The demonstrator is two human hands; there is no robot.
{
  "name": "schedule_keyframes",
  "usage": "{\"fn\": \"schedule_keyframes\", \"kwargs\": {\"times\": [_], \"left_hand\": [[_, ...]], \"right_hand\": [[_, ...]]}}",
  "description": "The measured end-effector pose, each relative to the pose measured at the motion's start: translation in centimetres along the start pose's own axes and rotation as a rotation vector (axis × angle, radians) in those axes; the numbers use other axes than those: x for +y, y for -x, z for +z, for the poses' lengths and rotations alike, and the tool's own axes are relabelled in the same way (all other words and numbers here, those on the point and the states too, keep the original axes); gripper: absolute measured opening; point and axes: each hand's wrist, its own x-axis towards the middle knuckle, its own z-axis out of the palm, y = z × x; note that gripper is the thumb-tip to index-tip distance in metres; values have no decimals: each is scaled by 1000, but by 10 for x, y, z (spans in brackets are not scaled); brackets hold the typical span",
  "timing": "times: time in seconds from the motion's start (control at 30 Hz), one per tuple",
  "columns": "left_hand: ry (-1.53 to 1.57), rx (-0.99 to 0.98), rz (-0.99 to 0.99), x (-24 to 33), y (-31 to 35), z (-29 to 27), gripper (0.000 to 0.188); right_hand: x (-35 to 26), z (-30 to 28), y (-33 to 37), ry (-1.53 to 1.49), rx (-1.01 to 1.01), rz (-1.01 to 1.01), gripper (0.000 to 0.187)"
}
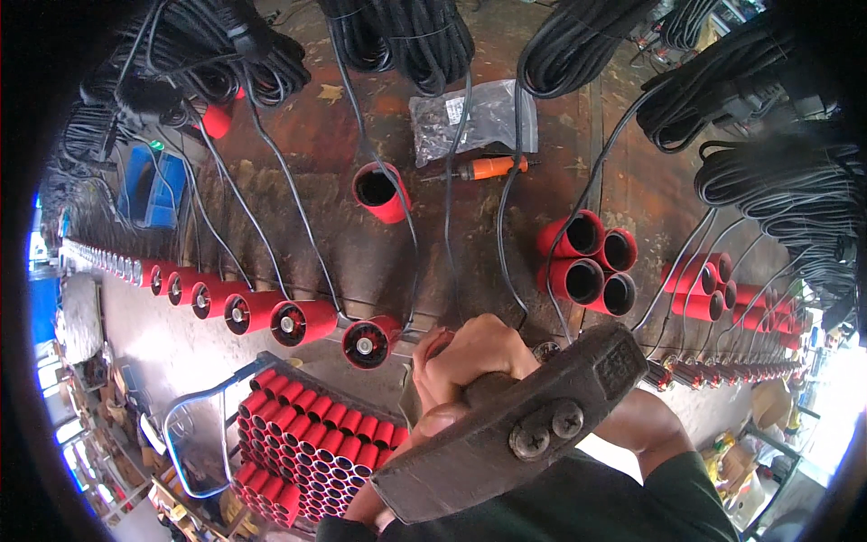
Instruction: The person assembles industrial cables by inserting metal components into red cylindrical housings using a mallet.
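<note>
A heavy dark hammer (515, 434) is raised close to the view, its head tilted, with two screws showing in its face. My right hand (492, 348) is closed round its handle, and the right wrist lies behind the head. My left hand (438, 420) is mostly covered by the hammer and the other hand. It appears closed on a red cylindrical housing (436, 341) at the bench edge, of which only a sliver shows. Left of it stands a red housing (370, 343) with a silver centre, at the end of a row. A metal end piece (546, 350) sits just right of the hands.
On the wooden bench (307, 117) lie an orange-handled screwdriver (492, 168), a clear bag (474, 122) of small parts, an open red tube (381, 191) and grouped red tubes (587, 262). Coiled black cables (582, 41) hang beyond. Stacked tubes (312, 434) fill a rack below.
</note>
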Motion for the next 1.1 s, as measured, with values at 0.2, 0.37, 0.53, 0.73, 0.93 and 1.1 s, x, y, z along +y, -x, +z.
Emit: {"fn": "schedule_keyframes", "kwargs": {"times": [0.2, 0.37, 0.53, 0.73, 0.93, 1.1], "left_hand": [[-231, -140, 271, -10, -9, -18, 87], [-551, -135, 332, -39, -4, -40, 84], [-645, -32, 383, 33, 26, -42, 61], [-592, -51, 436, 150, -63, -60, 33], [-1081, 2, 453, 125, -233, -66, 82], [-1175, 198, 345, 132, -251, 0, 94]], "right_hand": [[13, 6, 11, 172, 23, -32, 26], [28, 26, 28, -333, 444, -292, 28], [9, -9, 89, -509, 505, -410, 44], [-19, 7, 150, -352, 767, -494, 46], [-29, 46, 156, -272, 932, -406, 49], [-40, 67, 170, -212, 1100, -420, 50]]}}
